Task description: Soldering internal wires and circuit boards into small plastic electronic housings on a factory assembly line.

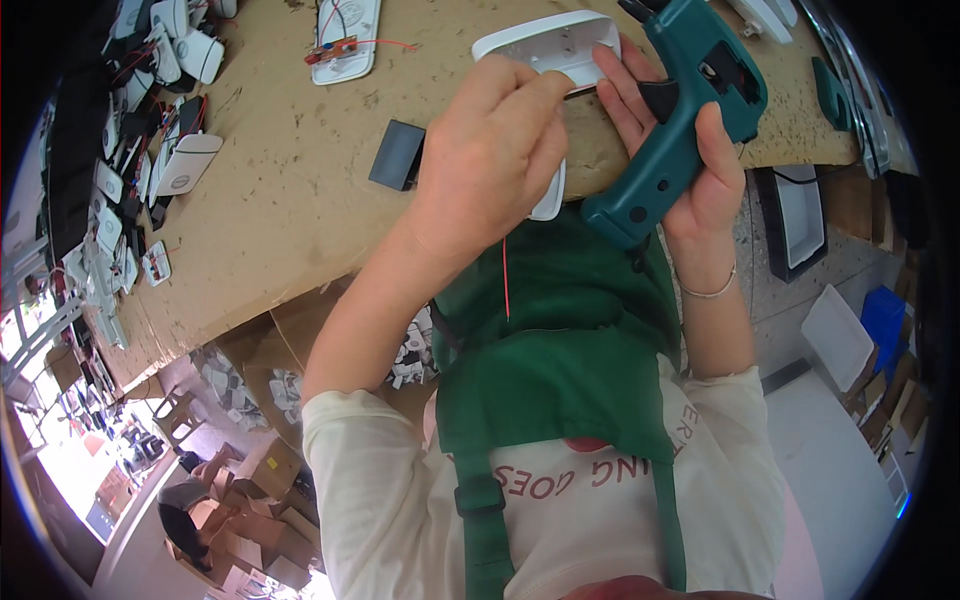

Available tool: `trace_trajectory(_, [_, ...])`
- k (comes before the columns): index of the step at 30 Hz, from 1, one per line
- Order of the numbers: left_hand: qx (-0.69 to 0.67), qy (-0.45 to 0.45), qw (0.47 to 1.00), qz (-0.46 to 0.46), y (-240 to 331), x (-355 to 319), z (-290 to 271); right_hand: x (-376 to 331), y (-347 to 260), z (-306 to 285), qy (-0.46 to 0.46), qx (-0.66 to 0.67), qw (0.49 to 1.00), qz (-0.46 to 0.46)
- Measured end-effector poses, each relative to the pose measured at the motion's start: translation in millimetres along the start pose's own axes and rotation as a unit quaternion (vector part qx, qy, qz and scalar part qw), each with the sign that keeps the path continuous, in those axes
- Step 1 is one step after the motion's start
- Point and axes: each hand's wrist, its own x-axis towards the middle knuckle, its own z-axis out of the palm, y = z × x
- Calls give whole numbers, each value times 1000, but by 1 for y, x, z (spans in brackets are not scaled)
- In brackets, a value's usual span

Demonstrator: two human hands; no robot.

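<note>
My left hand (495,150) is closed in a pinch over the near edge of a white plastic housing (545,40). What its fingertips hold is hidden. A rounded white piece (548,205) shows beneath that hand, and a thin red wire (506,280) hangs below it in front of my apron. My right hand (715,175) grips the handle of a teal pistol-shaped tool (690,110) with a black trigger, thumb over the handle. Its fingers stretch behind the tool to the housing's right end. Left of my left hand, a dark grey box-shaped block (397,155) lies on the table.
The brown worktable (290,170) has a curved front edge. A white shell with a small circuit board (340,50) and wires lies at the back. Many white housings (185,160) crowd its left side. Below right is a dark-rimmed tray (795,225); cardboard boxes (270,470) stand lower left.
</note>
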Motion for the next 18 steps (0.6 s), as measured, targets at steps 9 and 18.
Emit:
trace_trajectory(9, [21,11,1000,-10,2,5,9,6,2,-2,-18,10,1000,15])
trace_trajectory(18, [170,45,980,91,-4,13,4,-13,-26,-15,-80,-77,994,21])
